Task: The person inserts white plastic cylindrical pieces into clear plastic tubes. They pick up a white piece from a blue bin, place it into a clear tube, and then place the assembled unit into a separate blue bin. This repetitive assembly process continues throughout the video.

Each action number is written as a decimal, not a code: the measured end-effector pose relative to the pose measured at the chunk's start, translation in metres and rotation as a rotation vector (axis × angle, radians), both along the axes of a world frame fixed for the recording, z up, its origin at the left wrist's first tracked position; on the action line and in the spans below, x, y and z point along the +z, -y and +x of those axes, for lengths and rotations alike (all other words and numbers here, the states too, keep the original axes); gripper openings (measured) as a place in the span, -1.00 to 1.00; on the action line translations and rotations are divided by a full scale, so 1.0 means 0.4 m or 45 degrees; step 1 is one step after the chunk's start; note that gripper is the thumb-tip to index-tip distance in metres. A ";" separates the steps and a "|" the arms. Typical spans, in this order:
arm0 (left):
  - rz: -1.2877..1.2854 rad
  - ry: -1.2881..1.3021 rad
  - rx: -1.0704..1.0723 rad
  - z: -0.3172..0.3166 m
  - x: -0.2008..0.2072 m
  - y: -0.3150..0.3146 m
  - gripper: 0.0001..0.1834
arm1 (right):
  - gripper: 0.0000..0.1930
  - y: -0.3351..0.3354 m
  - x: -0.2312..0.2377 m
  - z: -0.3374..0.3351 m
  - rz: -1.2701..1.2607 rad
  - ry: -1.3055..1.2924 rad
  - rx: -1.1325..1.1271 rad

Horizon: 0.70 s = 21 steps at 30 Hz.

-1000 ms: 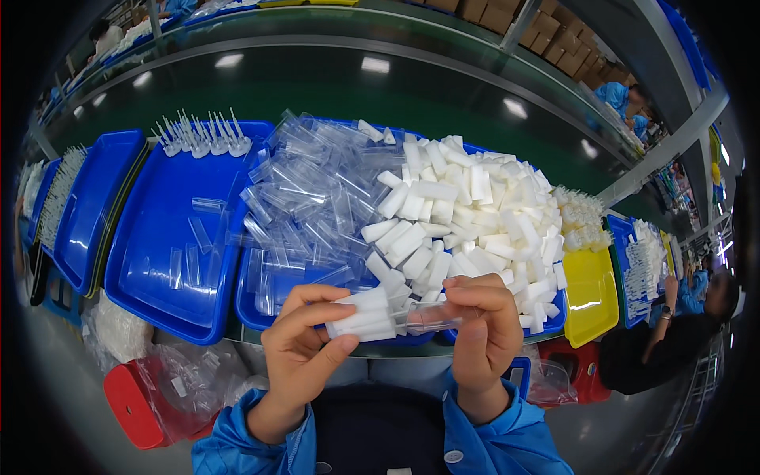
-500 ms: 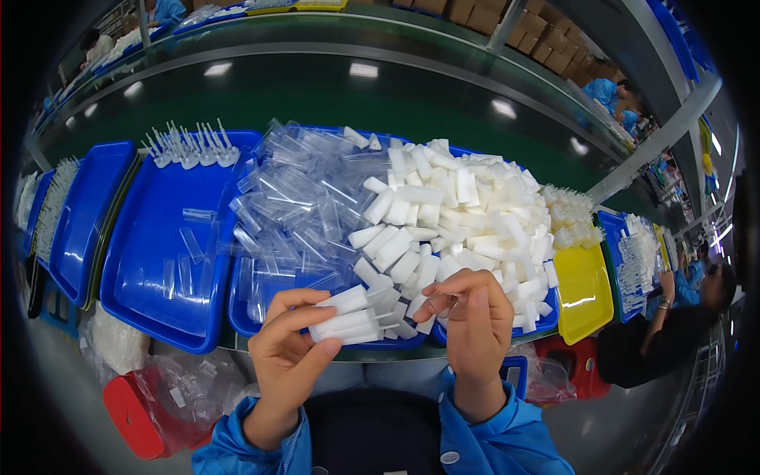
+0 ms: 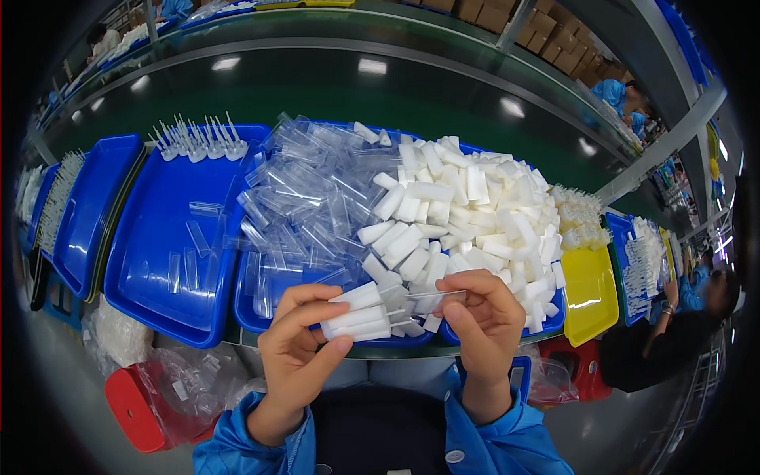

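My left hand (image 3: 297, 340) is closed around several white foam-like blocks (image 3: 356, 321), lying side by side, with thin white stems sticking out toward the right. In my right hand (image 3: 488, 324) a clear flat plastic sleeve (image 3: 427, 302) is pinched between thumb and fingers, its left end close to those stems. Whether sleeve and stem touch, I cannot tell. Both hands are over the front edge of a heap of loose white blocks (image 3: 467, 198) and a heap of clear plastic sleeves (image 3: 305, 190).
At the left, a blue tray (image 3: 150, 261) holds white stemmed parts (image 3: 202, 142) and a few clear pieces. A yellow tray (image 3: 590, 293) stands at the right. Beyond lies a green conveyor belt (image 3: 317, 87). Below are a red stool (image 3: 134, 412) and plastic bags. A person in black (image 3: 665, 340) is at the right.
The clear sleeve in my right hand now shows plainly, pointing left toward the stems. The right hand has turned and shifted slightly right; the left hand keeps its hold on the blocks.
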State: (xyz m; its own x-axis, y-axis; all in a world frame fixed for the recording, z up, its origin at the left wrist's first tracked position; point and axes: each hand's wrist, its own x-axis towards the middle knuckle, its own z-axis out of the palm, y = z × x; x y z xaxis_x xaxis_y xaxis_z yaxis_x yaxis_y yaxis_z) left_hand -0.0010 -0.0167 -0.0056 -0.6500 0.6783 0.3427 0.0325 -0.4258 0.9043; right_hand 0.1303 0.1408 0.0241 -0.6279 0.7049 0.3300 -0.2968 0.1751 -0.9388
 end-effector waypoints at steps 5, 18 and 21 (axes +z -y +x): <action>-0.006 0.027 -0.006 0.000 0.003 -0.003 -0.66 | -0.77 -0.003 -0.010 0.001 0.107 -0.044 0.014; -0.015 0.002 -0.001 -0.004 -0.001 -0.004 -0.64 | -0.77 -0.004 -0.008 0.007 0.284 0.003 0.099; -0.027 -0.014 0.011 -0.001 0.000 -0.005 -0.64 | -0.76 0.006 0.002 0.010 0.211 0.000 0.134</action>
